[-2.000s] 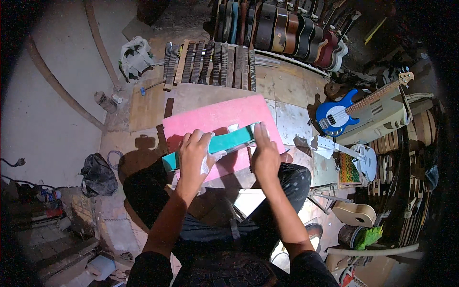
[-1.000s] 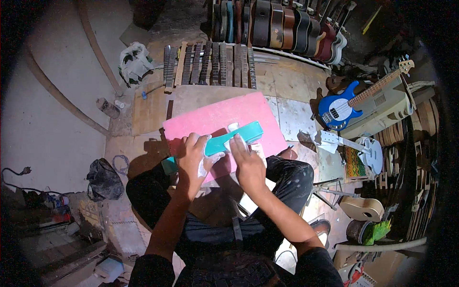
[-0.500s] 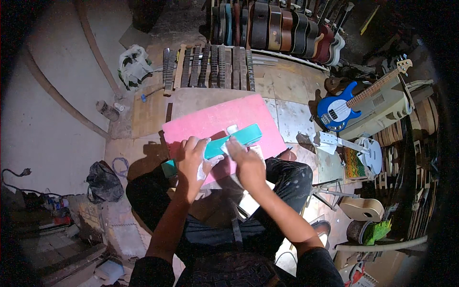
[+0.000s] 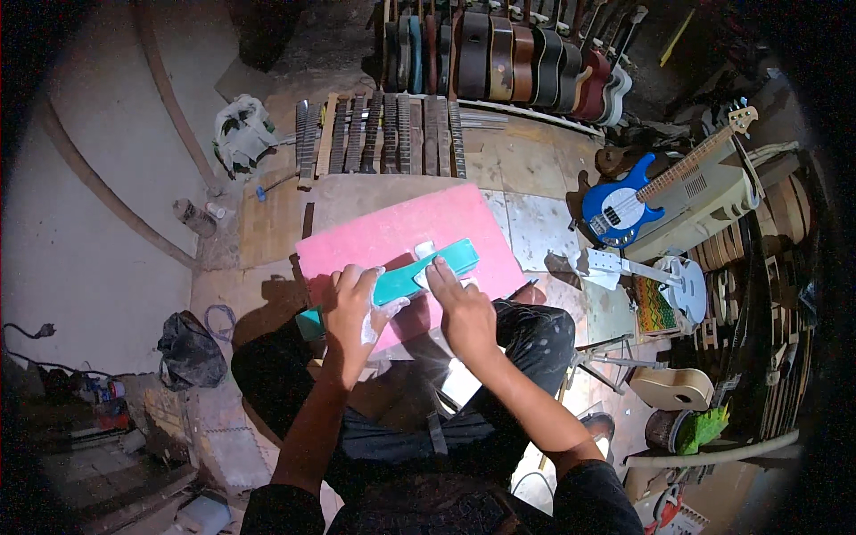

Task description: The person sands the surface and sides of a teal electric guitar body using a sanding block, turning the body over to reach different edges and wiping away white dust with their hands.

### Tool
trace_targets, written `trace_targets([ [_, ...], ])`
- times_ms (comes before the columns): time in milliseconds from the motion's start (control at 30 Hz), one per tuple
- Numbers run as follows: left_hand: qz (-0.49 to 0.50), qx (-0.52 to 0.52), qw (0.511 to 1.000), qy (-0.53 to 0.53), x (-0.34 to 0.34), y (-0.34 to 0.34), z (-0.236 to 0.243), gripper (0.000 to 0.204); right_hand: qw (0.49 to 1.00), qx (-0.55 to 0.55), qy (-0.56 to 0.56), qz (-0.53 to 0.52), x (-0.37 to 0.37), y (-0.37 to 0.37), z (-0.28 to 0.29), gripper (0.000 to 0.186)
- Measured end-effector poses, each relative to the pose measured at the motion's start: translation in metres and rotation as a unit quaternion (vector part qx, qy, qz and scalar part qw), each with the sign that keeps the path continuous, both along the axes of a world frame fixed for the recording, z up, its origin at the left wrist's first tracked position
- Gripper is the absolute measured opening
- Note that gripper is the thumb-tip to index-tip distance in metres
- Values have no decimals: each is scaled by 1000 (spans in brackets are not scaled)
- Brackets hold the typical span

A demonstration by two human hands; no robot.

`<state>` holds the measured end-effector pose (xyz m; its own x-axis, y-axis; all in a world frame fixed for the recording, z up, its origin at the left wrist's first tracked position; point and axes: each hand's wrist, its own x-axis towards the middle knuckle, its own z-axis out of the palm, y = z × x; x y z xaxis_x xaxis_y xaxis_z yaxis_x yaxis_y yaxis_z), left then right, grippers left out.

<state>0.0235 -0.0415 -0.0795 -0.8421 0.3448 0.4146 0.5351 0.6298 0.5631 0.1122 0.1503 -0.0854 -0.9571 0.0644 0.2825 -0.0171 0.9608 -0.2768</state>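
A long teal bar (image 4: 397, 287) with a smooth, slightly waisted shape slants across a pink board (image 4: 388, 226) in front of me. My left hand (image 4: 350, 303) is closed round the bar's left part; white material, cloth or dust, shows along its thumb and fingers. Pressed on the bar's right part, my right hand (image 4: 467, 316) has its fingers over a small whitish pad (image 4: 422, 279). Just beyond the bar lies a small white block (image 4: 424, 250) on the board. The undersides of both hands are hidden.
Several guitar necks (image 4: 388, 134) lie in a row beyond the board, with guitar bodies (image 4: 504, 58) racked behind. At right are a blue bass guitar (image 4: 621, 209), a white guitar (image 4: 685, 283) and a wooden guitar body (image 4: 670, 390). A black bag (image 4: 190, 350) sits at left.
My right hand has shifted slightly down the bar, and its fingers now lie flatter on it. My left hand keeps its hold. The whole view has tilted a little.
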Motion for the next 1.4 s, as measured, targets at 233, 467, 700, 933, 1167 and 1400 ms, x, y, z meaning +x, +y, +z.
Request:
trace_targets([
  [233, -36, -7, 999, -3, -13, -4, -3, 58, 996, -34, 39, -73, -21, 16, 10, 62],
  [467, 1, 14, 998, -56, -7, -2, -5, 62, 990, -105, 55, -81, -17, 26, 9, 61],
  [700, -19, -24, 999, -36, -14, -10, 12, 56, 987, -143, 29, -69, -9, 31, 14, 56],
  [933, -15, -25, 999, 13, -15, -3, -2, 56, 981, -189, 31, -27, -25, 55, 12, 68],
  [1167, -35, 14, 999, -9, -34, -20, -74, 58, 975, -223, 10, -5, -13, 59, 22, 71],
  [1400, -40, -2, 999, 20, -30, -10, -42, 58, 976, -216, 22, 10, -14, 70, 17, 68],
])
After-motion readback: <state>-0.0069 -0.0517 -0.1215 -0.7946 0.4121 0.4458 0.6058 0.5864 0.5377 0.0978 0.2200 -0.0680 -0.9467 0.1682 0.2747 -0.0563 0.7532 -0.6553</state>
